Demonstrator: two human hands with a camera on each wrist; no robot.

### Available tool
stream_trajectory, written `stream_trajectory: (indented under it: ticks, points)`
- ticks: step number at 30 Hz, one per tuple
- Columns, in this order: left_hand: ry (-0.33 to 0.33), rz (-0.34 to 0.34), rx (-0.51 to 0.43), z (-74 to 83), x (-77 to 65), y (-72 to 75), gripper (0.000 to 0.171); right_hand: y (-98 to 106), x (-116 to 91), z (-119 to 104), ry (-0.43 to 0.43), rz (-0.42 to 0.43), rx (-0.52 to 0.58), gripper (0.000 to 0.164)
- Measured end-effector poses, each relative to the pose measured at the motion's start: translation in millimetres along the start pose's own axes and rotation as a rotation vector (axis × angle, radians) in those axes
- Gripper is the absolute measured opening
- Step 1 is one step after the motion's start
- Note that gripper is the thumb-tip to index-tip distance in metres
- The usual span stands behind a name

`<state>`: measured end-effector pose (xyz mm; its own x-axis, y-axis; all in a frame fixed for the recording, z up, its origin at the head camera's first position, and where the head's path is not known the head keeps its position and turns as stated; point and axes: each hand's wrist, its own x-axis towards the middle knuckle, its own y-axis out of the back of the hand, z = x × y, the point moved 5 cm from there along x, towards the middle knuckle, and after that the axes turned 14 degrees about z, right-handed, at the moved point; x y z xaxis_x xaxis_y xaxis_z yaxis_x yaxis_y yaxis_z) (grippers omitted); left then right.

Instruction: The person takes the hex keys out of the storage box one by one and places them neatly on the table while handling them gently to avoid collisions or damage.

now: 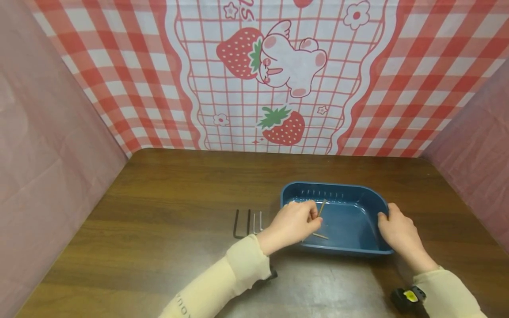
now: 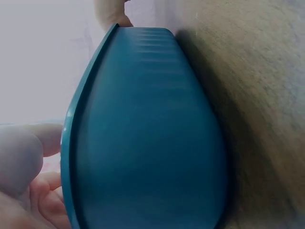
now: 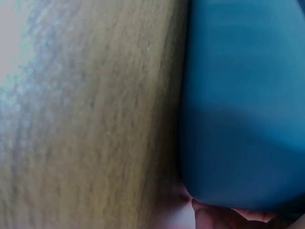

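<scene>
A blue plastic basin sits on the wooden table. My left hand is over its left side, with thumb and fingers pinching a thin brass-coloured rod that slants upward. A second thin rod lies on the basin floor below the hand. At the basin's right end, my right hand grips the rim, thumb on the inner side. In the left wrist view the basin's outer wall hides what the left fingers hold. The right wrist view shows right fingertips against the basin.
Several L-shaped hex keys, black and silver, lie side by side on the table left of the basin, partly behind my left forearm. A red-and-white checked cloth hangs behind the table, with pink cloth at both sides.
</scene>
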<state>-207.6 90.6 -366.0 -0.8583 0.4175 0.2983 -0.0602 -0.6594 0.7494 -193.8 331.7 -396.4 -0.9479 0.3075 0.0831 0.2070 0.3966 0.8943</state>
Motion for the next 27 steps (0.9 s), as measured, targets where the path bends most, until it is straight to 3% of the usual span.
stream_trajectory:
  ticks: [12,22,27]
  points:
    - [0.062,0.079,-0.095,-7.5,-3.1,4.4,0.009,0.0,-0.5,0.1,0.004,0.000,0.004,0.046]
    - [0.103,0.186,-0.256,-19.4,-8.2,22.4,0.009,-0.3,-0.2,0.3,0.007,0.002,0.000,0.045]
    - [0.137,0.201,-0.300,-26.5,-15.7,29.2,0.009,0.6,-0.5,-0.9,0.013,0.017,-0.006,0.046]
